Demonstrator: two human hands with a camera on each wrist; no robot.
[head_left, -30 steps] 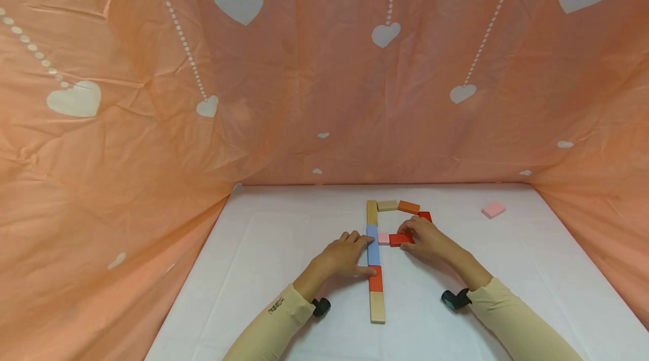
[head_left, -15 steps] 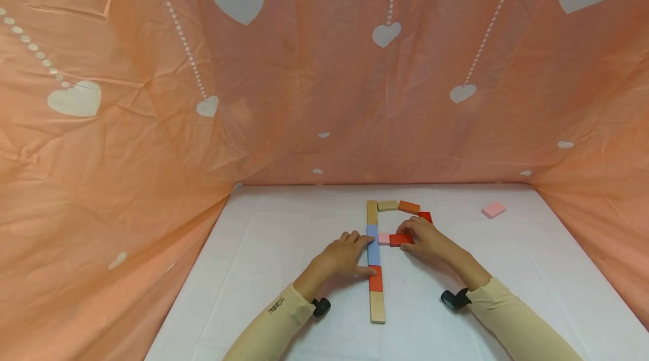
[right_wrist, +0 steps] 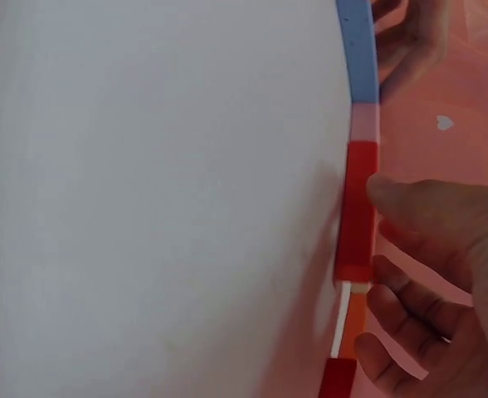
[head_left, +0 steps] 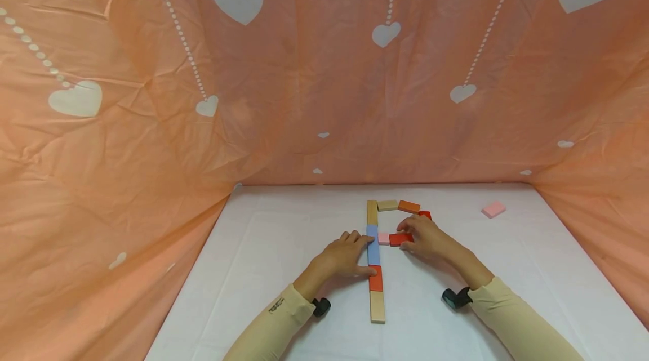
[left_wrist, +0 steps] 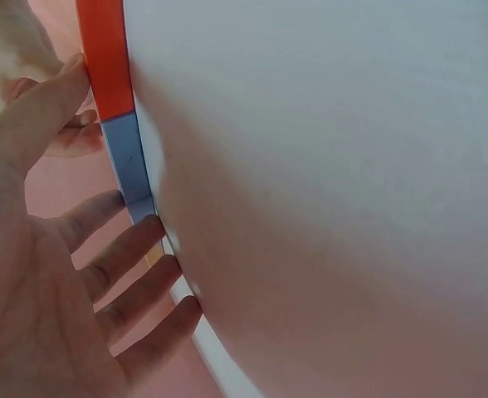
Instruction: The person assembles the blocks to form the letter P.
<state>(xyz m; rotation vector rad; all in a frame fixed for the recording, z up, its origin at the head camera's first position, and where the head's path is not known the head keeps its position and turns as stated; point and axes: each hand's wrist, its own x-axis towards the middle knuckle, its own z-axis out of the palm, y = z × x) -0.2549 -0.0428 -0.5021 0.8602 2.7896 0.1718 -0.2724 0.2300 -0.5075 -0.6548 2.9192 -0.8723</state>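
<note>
My left hand [head_left: 345,255] lies with spread fingers along the column of flat wooden blocks, its index fingertip at the blue block [head_left: 373,251] and its thumb on the orange-red block [head_left: 376,282]. In the left wrist view its fingers [left_wrist: 140,240] are nearly straight. Off the column's right side, a small pink block [head_left: 383,239] touches a red block [head_left: 398,240]. The right hand [head_left: 426,240] pinches that red block's right end, thumb on the near side and curled fingers beyond. Its thumb also shows against the red block [right_wrist: 358,211] in the right wrist view.
A tan block [head_left: 387,205], an orange block [head_left: 409,206] and a partly hidden red block [head_left: 426,215] curve right from the column's top. Plain wood blocks form the column's ends. A loose pink block [head_left: 493,210] lies far right on the white table [head_left: 284,209]. Orange cloth hangs behind.
Barely anything differs. The right hand's fingers and wrist have shifted very slightly; the left hand and blocks stay in place.
</note>
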